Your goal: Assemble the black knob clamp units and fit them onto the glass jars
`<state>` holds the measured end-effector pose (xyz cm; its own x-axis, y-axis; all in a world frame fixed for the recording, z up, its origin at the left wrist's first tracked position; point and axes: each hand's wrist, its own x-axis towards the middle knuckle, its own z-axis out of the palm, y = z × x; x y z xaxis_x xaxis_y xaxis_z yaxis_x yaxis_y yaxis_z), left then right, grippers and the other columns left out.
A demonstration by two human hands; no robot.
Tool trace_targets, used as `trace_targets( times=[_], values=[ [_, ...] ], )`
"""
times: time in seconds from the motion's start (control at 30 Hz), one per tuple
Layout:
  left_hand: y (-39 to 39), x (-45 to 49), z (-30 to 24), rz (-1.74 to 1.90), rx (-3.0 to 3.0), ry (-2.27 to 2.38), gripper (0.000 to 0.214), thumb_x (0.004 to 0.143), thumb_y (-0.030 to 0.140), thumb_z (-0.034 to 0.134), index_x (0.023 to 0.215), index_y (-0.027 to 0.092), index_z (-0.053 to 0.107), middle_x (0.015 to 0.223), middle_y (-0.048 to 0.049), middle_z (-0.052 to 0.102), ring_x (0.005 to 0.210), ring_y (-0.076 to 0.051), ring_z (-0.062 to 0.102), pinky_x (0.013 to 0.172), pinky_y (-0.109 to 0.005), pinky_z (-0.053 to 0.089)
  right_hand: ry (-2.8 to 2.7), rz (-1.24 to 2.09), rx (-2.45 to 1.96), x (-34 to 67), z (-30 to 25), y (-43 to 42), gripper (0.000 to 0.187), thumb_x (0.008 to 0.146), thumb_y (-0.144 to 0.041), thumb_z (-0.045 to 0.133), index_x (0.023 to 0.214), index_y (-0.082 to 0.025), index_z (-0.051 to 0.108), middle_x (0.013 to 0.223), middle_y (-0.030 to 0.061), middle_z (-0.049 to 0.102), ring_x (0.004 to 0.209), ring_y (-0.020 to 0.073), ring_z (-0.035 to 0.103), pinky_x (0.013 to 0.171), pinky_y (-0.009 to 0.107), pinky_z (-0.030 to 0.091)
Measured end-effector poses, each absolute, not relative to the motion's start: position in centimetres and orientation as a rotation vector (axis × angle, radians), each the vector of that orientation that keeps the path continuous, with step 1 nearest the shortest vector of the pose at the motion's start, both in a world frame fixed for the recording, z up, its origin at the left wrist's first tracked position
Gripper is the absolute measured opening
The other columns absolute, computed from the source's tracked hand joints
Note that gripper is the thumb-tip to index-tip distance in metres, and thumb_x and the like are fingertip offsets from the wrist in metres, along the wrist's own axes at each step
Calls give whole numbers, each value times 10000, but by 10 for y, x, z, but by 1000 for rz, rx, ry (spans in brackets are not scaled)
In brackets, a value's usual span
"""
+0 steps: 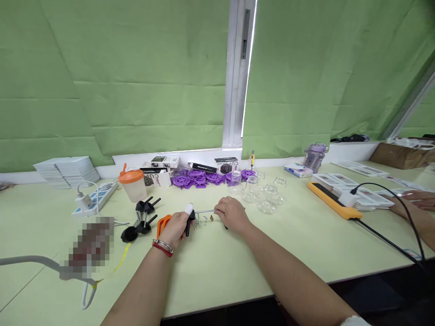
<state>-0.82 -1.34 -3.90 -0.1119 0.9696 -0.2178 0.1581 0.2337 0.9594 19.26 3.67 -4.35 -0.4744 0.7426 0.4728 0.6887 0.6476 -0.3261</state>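
Observation:
Wrapped around a black plastic part (190, 221) with a stick-like arm, my left hand (176, 226) is closed, white showing on its thumb. A thin metal rod (205, 211) runs level from that part into my right hand (231, 213), whose fingers are closed on it. Their grip hides the rod's far end; a small dark tip pokes out below. Small screws (205, 220) and brownish bits (211, 218) lie between the hands. Beside my left hand is an orange loop-handled item (163, 224). Farther left are several similar black parts (144, 226), some with metal rods.
Purple plastic wheels (195, 179) and boxes (227, 165) line the wall. Clear glass-like cups (267, 207) stand behind my right hand. An orange-lidded cup (132, 183), power strips (335, 201) and a grey hanger (50, 261) lie around. Another person's hand (416, 197) rests far right.

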Motion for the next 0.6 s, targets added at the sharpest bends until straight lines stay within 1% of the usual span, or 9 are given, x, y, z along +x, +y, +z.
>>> trace_targets(
  times=[0.1, 0.2, 0.3, 0.37, 0.47, 0.6],
  values=[
    [-13, -12, -36, 1140, 1101, 1504, 486, 787, 632, 399, 669, 180, 531, 509, 11, 469, 368, -86, 304, 405, -244, 208, -2237, 127, -1174, 190, -35, 48, 176, 850, -209, 576, 806, -210, 746, 862, 54, 675, 834, 186, 545, 795, 315, 385],
    [-10, -24, -35, 1393, 1140, 1642, 407, 796, 555, 414, 769, 171, 543, 531, 17, 473, 408, -101, 349, 420, -239, 244, -2148, 132, -1292, 191, -30, 69, 174, 845, -219, 581, 814, -208, 752, 888, 58, 683, 876, 198, 554, 807, 312, 387],
    [-5, -40, -37, 1511, 1263, 1879, 287, 783, 453, 451, 727, 184, 534, 563, 10, 483, 488, -125, 423, 470, -245, 308, -2069, 142, -1457, 191, -33, 96, 172, 844, -240, 585, 826, -220, 754, 917, 53, 692, 907, 200, 573, 797, 301, 393],
    [-3, -48, -39, 1448, 1343, 2056, 233, 772, 406, 462, 706, 195, 535, 600, -6, 532, 546, -149, 478, 509, -257, 336, -2064, 167, -1587, 191, -39, 113, 184, 848, -265, 581, 806, -232, 757, 884, 51, 704, 864, 197, 596, 750, 294, 402],
    [-1, -53, -40, 1226, 1442, 2251, 202, 764, 392, 472, 744, 209, 555, 682, -33, 618, 635, -194, 554, 548, -281, 351, -2061, 199, -1680, 188, -48, 134, 175, 832, -260, 599, 779, -229, 763, 828, 61, 717, 783, 198, 619, 681, 291, 408],
    [-4, -49, -36, 863, 1525, 2381, 160, 738, 358, 501, 791, 219, 561, 766, -75, 665, 750, -257, 607, 569, -302, 349, -2073, 198, -1714, 182, -56, 153, 135, 797, -243, 638, 823, -220, 768, 849, 78, 728, 822, 214, 637, 699, 291, 421]
  ],
)
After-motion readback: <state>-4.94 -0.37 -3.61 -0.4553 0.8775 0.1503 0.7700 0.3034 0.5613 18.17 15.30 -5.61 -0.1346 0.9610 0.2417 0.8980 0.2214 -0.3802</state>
